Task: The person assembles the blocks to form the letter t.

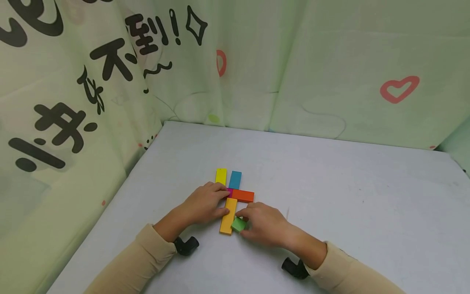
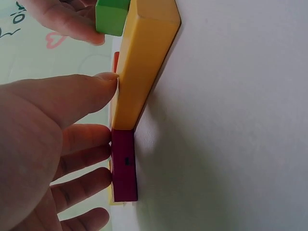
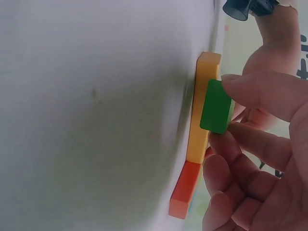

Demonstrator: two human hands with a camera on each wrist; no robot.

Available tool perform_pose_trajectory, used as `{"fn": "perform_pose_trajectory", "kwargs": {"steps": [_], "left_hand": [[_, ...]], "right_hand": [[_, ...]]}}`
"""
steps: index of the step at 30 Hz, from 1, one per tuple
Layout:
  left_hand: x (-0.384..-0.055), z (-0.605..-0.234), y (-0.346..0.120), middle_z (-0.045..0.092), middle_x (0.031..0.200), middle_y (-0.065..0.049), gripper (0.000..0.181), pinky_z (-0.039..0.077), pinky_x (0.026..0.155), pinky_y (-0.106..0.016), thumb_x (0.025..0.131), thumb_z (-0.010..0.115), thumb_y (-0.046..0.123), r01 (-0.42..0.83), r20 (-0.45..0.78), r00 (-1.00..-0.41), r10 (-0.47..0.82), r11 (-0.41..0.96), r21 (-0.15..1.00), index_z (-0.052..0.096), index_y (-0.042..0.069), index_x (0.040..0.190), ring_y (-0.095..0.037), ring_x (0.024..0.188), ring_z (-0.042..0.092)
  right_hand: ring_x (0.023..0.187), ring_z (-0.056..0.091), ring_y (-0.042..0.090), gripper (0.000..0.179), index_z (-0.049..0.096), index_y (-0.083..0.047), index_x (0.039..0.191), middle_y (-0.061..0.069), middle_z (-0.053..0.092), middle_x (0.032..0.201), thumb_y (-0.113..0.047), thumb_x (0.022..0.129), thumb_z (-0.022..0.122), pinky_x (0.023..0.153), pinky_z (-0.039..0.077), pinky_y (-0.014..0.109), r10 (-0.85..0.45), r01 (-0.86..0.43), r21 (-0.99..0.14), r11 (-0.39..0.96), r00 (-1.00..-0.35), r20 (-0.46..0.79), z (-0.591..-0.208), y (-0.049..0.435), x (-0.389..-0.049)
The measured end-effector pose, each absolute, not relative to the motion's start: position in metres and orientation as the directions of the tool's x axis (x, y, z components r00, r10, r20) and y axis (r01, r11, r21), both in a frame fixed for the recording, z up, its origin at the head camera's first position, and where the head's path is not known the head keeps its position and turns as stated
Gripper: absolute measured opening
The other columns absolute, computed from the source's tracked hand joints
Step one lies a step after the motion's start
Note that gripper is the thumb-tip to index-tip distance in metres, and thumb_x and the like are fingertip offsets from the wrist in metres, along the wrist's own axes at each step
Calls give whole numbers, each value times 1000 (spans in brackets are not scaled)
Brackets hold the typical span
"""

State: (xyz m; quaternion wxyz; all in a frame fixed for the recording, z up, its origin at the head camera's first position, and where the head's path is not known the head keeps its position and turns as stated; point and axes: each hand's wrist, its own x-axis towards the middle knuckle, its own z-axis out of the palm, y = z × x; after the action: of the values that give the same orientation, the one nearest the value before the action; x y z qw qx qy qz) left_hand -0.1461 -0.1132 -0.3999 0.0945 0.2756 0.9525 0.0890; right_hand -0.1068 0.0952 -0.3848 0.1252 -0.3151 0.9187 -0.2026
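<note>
My right hand (image 1: 266,224) pinches a small green block (image 3: 216,107) between thumb and fingers. That block overlaps the near right side of a long amber block (image 1: 227,220). My left hand (image 1: 203,204) lies along the left of the blocks, its thumb touching the amber block and its fingertips against a purple block (image 2: 124,166). An orange-red block (image 1: 243,196) lies crosswise, extending right from the purple one. Beyond them a yellow block (image 1: 221,176) and a blue block (image 1: 235,180) lie side by side with a gap between. The left fingers partly cover the purple block in the head view.
The blocks lie on a white table (image 1: 349,204). A pale green curtain (image 1: 330,73) with black lettering and a red heart hangs along the back and left edges. Black wrist-worn devices (image 1: 186,246) sit beneath both forearms, close over the table.
</note>
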Motion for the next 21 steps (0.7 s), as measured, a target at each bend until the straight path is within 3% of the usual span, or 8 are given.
{"fn": "perform_pose_trajectory", "kwargs": {"steps": [21], "left_hand": [[-146, -399, -114, 57, 135, -8, 57, 44, 104, -40, 92, 73, 38, 511, -126, -827, 548, 826, 239, 61, 5, 137, -27, 124, 50]], "right_hand": [[73, 51, 8, 31, 70, -9, 105, -11, 57, 79, -26, 81, 81, 62, 45, 25, -640, -503, -492, 711, -753, -155, -387, 90, -97]]}}
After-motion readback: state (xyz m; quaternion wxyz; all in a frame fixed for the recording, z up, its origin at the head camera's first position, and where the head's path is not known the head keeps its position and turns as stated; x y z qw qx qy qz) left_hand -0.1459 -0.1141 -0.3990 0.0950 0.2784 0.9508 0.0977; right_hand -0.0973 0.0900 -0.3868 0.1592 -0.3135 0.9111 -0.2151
